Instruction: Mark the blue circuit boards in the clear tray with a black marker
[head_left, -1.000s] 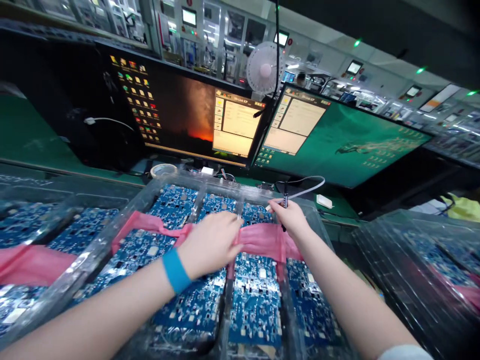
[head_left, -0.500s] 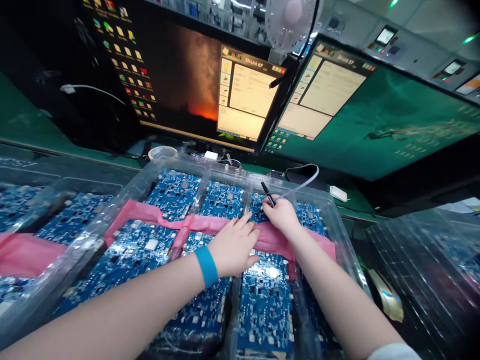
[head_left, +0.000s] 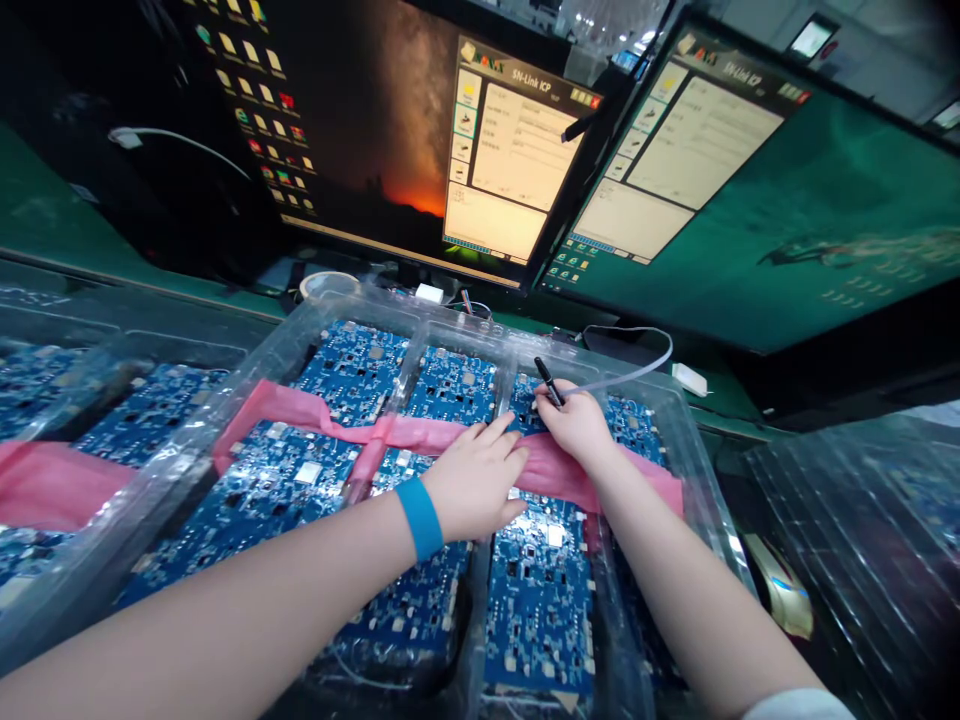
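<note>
My right hand [head_left: 576, 425] is closed around a black marker pen [head_left: 549, 382], whose dark end points up and away to the left. Its tip is hidden by the fingers, over a blue circuit board [head_left: 526, 398] in the clear plastic tray [head_left: 697, 470]. Fingers spread, my left hand [head_left: 480, 480] lies flat across a pink strip [head_left: 427, 433] and the boards beneath. The strip runs crosswise over the tray, with a short branch hanging down at its left part. A blue band [head_left: 420, 518] circles my left wrist.
Two monitors [head_left: 420, 130] stand behind the tray. A tape roll [head_left: 330, 286], a small white box [head_left: 688, 379] and a pale cable [head_left: 637, 372] lie at the tray's far edge. Another tray of boards with a pink strip [head_left: 64, 487] is at left; stacked clear trays [head_left: 840, 500] stand at right.
The view has tilted downward a little, so the monitors sit higher in the picture. Both hands keep nearly the same places on the tray, and the marker pen stays in my right hand.
</note>
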